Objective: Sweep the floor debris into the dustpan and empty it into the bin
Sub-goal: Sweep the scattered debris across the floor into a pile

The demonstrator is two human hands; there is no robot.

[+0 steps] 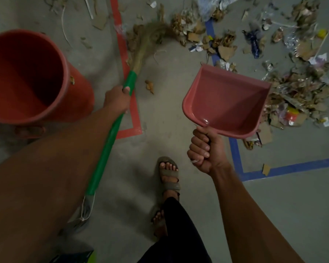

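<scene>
Right now the left hand (116, 99) is wrapped round the green handle of the broom (110, 133), up near where the soft bristles (150, 35) fan out against the floor (160, 114). The right hand (203, 150) is fisted round the stub handle of the pink dustpan (226, 103), which it holds in the air, tipped and with nothing in it. The red bin (27, 76) stands on the floor beside the left hand, mouth up.

The debris (300, 92) lies mostly to the right of the dustpan, past the blue tape (235, 158), with more strewn ahead by the bristles. It looks like torn card, dry leaves and wrappers, so I'd judge it light and prone to scatter; short, low strokes should serve. The dustpan seems stiff, light plastic, well held by its handle. The bristles look limp and will bend, not scrape.

The light is dim and the bristles blur, so I can't tell quite where they touch the litter. The bin's bottom is in shadow, possibly empty.
</scene>
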